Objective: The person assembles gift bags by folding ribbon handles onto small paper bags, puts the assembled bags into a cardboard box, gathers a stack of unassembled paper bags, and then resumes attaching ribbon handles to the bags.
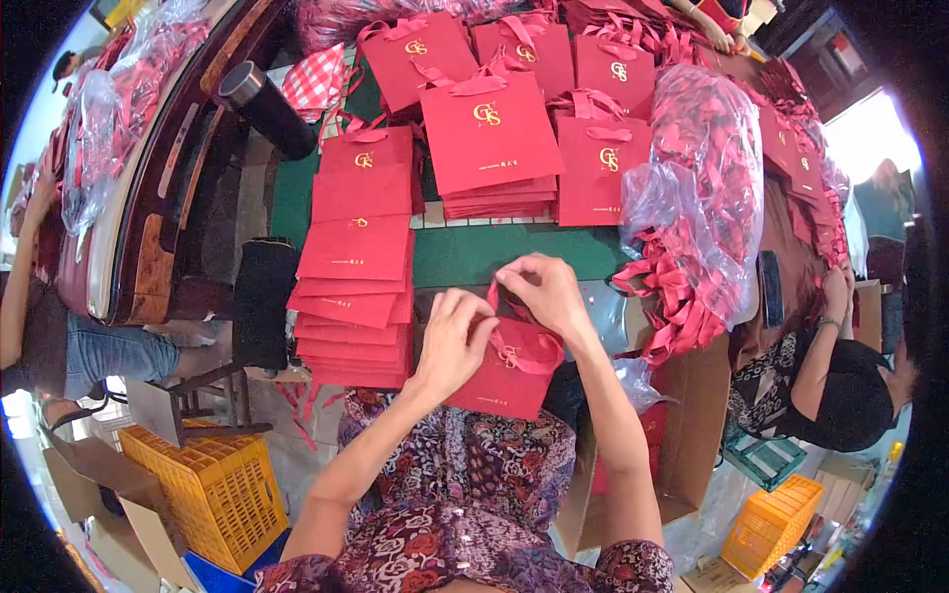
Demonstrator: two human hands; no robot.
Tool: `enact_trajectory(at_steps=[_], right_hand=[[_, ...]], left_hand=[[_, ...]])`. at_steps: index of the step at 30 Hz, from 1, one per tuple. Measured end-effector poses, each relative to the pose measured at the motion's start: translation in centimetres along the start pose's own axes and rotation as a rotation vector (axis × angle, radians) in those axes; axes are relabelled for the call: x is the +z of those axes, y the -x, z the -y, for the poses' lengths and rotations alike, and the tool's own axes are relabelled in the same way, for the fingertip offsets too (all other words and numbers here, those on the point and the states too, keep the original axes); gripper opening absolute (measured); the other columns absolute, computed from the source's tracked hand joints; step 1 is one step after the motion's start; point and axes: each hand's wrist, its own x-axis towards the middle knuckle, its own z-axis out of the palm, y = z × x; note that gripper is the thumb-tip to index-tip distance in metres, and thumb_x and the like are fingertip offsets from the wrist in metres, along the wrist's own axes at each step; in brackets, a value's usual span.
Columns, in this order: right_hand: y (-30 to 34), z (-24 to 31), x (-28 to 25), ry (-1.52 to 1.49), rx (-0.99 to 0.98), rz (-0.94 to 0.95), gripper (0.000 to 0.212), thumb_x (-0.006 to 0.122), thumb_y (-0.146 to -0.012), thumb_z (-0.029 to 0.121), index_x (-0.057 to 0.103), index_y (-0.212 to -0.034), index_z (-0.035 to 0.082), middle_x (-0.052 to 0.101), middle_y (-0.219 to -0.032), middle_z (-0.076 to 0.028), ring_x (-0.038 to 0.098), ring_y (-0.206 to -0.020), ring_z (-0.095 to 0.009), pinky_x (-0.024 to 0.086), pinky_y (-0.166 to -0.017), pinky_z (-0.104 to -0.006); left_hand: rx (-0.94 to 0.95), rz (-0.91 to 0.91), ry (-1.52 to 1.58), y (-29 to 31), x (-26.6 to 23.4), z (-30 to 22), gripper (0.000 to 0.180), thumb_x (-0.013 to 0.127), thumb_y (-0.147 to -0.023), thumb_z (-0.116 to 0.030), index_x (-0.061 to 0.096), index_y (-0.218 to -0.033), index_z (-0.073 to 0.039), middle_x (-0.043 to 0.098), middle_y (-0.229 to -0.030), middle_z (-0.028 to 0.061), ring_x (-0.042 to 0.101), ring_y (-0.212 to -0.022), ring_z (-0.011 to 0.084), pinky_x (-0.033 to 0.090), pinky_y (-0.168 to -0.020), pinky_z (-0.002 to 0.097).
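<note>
A small red paper gift bag (506, 387) with gold print lies in front of me at the table's near edge. My left hand (450, 346) is closed at its upper left edge, the fingertips bent in over the bag's top. Above the bag, my right hand (549, 295) pinches a red ribbon (493, 294) between thumb and fingers. Another stretch of ribbon loops across the front of the bag below my right hand. Left of my hands rises an overlapping stack of red gift bags (351, 282).
Piles of finished-looking red bags with ribbon handles (491, 133) cover the far table. A plastic sack of red ribbons (692, 198) stands at right, a black flask (265, 107) at far left. Below are a cardboard box (689, 435) and yellow crates (213, 494). Other people sit on both sides.
</note>
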Motion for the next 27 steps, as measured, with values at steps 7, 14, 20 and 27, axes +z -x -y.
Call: enact_trajectory(at_steps=[7,14,20,27], right_hand=[[1.7,0.6,-0.8,0.240,-0.025,0.019,0.017,0.079,-0.079,0.014,0.069,-0.087,0.002,0.067,-0.078,-0.010,0.067,-0.065,-0.023,0.052,-0.061,-0.0317],[2.6,0.5,0.8,0.488,-0.170,-0.044,0.017,0.076,-0.080,0.013,0.065,-0.086,0.002,0.067,-0.080,-0.013,0.069,-0.073,-0.028,0.053,-0.065,-0.0388],[2.8,-0.4,0.6,0.212,-0.092,-0.152,0.014,0.067,-0.090,0.011,0.069,-0.099,0.001,0.071,-0.090,-0.019,0.069,-0.081,-0.036,0.054,-0.071,-0.0402],[3.0,-0.9,0.4,-0.103,0.083,-0.069,0.016,0.068,-0.092,0.012,0.069,-0.102,-0.001,0.072,-0.084,-0.010,0.067,-0.074,-0.014,0.052,-0.067,-0.0291]], left_hand=[[-0.172,0.032,-0.094,-0.6,0.0,0.7,0.019,0.072,-0.082,-0.007,0.060,-0.096,-0.004,0.064,-0.092,0.0120,0.057,-0.089,0.0318,0.044,-0.081,0.0410],[-0.190,-0.010,-0.181,-2.0,1.1,0.7,0.020,0.074,-0.080,-0.012,0.061,-0.093,-0.006,0.066,-0.082,0.0087,0.056,-0.081,0.0305,0.043,-0.075,0.0433],[-0.213,-0.019,-0.175,-2.4,1.9,1.4,0.011,0.075,-0.078,-0.012,0.067,-0.083,-0.006,0.068,-0.075,0.0086,0.058,-0.075,0.0296,0.045,-0.073,0.0430],[-0.268,-0.018,0.024,-2.2,1.8,1.0,0.009,0.074,-0.078,-0.012,0.068,-0.082,-0.006,0.069,-0.073,0.0074,0.058,-0.072,0.0288,0.046,-0.071,0.0411]])
